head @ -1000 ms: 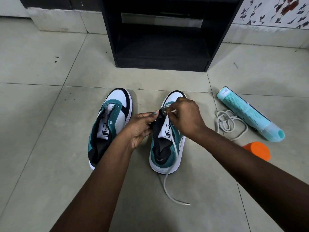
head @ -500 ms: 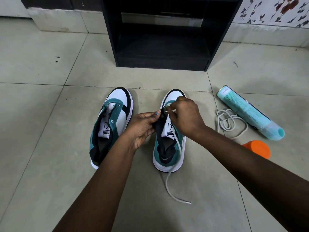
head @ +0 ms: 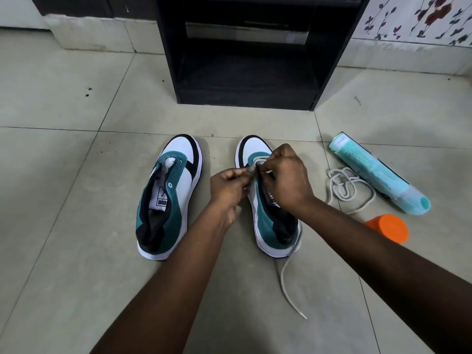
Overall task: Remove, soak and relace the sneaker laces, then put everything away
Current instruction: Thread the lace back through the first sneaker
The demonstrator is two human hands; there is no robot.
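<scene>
Two teal, white and black sneakers stand on the tiled floor. The left sneaker (head: 168, 195) has no lace in it. Over the right sneaker (head: 268, 221) both hands work at the front eyelets. My left hand (head: 229, 185) pinches the eyelet flap at its left side. My right hand (head: 283, 177) pinches the tip of a white lace (head: 288, 282) by the eyelets; the lace's other end trails past the heel onto the floor. A second white lace (head: 344, 187) lies coiled on the floor to the right.
A pale teal spray can (head: 375, 175) lies on its side to the right, with its orange cap (head: 390, 227) near it. A black open shelf unit (head: 245, 60) stands against the wall straight ahead.
Both hands have shifted slightly forward along the right sneaker toward its toe. The shoe has settled flatter on the floor, and the trailing lace end lies a little further back.
</scene>
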